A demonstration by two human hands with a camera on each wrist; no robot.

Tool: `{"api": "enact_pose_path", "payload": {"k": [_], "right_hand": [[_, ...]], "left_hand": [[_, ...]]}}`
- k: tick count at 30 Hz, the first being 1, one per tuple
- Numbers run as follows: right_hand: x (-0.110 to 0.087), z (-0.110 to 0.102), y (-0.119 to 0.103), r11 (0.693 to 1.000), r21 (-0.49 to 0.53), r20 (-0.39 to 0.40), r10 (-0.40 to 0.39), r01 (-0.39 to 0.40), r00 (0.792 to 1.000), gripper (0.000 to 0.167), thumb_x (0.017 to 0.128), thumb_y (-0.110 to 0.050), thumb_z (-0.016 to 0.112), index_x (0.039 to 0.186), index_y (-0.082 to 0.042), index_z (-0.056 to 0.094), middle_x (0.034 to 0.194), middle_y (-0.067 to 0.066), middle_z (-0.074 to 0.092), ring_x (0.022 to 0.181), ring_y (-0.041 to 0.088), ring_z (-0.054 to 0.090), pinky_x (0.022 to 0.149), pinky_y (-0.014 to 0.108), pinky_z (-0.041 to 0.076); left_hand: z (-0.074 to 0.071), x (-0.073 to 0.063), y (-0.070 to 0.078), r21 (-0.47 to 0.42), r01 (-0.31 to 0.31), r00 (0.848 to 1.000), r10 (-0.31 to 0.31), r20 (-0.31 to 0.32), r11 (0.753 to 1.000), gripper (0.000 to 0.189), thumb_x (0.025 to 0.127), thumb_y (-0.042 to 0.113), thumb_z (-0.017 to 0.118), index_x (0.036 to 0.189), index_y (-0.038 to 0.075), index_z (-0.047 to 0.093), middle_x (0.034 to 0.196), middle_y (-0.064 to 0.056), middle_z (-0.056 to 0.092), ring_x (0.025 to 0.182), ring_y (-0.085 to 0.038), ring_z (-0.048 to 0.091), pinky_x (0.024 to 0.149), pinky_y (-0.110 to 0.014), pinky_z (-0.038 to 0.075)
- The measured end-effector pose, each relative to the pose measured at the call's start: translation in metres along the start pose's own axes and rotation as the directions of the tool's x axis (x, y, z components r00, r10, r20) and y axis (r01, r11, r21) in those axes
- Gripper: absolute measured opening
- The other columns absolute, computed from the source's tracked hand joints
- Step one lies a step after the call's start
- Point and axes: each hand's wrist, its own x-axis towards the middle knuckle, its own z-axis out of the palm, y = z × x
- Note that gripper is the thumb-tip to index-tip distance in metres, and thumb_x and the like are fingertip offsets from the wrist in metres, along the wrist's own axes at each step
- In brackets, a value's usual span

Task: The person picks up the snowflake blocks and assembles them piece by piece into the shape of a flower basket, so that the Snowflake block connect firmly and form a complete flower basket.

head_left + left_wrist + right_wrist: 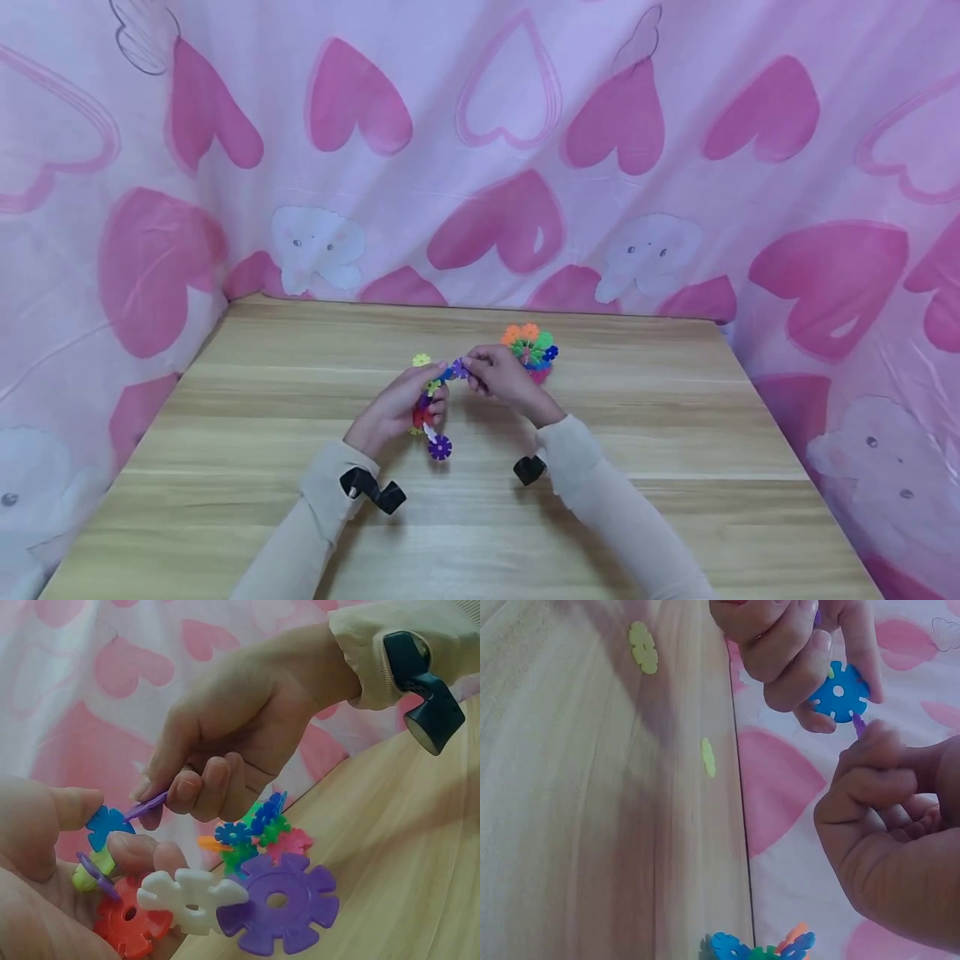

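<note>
My left hand (397, 402) grips a chain of interlocking plastic snowflake discs above the table. Along the chain, in the left wrist view, come a blue disc (109, 828), a yellow-green one, a thin-edged purple one, a red disc (133, 919), a white disc (191, 900) and a large purple disc (277, 904) at the loose end. Between thumb and forefinger, my right hand (508, 379) pinches another purple disc (145, 806), whose edge meets the blue disc in the left hand's fingers.
A built cluster of orange, green, blue and pink discs (536, 372) stands on the wooden table (630, 517), just beyond the right hand. Two loose yellow discs lie on the tabletop, one (643, 648) nearer and one (709, 757) by the edge. A pink heart-print curtain (510, 208) surrounds the table.
</note>
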Motion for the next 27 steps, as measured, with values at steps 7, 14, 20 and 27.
{"api": "enact_pose_path", "payload": {"k": [7,14,20,27], "right_hand": [[0.003,0.005,0.001,1.0,0.011,-0.063,0.023,-0.022,0.998,0.023,0.103,-0.01,0.052,0.093,0.005,0.066,0.062,0.0,0.056,0.051,0.009,0.049,0.048,0.02,0.042],[0.005,0.013,0.002,0.994,0.11,-0.123,0.04,-0.026,0.992,0.017,0.101,-0.005,0.055,0.093,0.008,0.062,0.06,0.004,0.064,0.05,0.01,0.06,0.051,0.026,0.054],[0.003,0.02,0.001,0.983,0.174,-0.134,0.082,-0.058,0.988,0.015,0.101,-0.005,0.055,0.092,0.007,0.06,0.069,0.017,0.071,0.051,0.01,0.063,0.05,0.023,0.055],[0.001,0.026,0.002,0.966,0.25,-0.156,0.107,-0.066,0.982,0.016,0.1,-0.003,0.054,0.089,0.006,0.061,0.064,0.009,0.069,0.049,0.008,0.061,0.049,0.019,0.052]], "left_hand": [[0.002,0.0,-0.002,0.006,-0.011,1.0,0.011,0.004,1.0,0.019,0.108,0.032,0.038,0.101,0.015,0.041,0.066,0.006,0.04,0.054,-0.008,0.038,0.051,-0.021,0.042],[0.002,0.0,-0.001,-0.025,0.004,1.0,-0.005,-0.028,1.0,0.02,0.108,0.034,0.039,0.102,0.016,0.042,0.066,0.006,0.042,0.054,-0.008,0.039,0.053,-0.022,0.04],[0.002,0.002,-0.002,-0.024,-0.007,1.0,0.007,-0.027,1.0,0.022,0.108,0.035,0.038,0.109,0.016,0.049,0.065,0.006,0.041,0.053,-0.007,0.038,0.052,-0.021,0.041],[0.002,0.003,-0.001,0.0,-0.023,0.999,0.023,-0.023,1.0,0.024,0.109,0.03,0.038,0.104,0.013,0.053,0.061,0.007,0.04,0.05,-0.005,0.037,0.049,-0.02,0.041]]}}
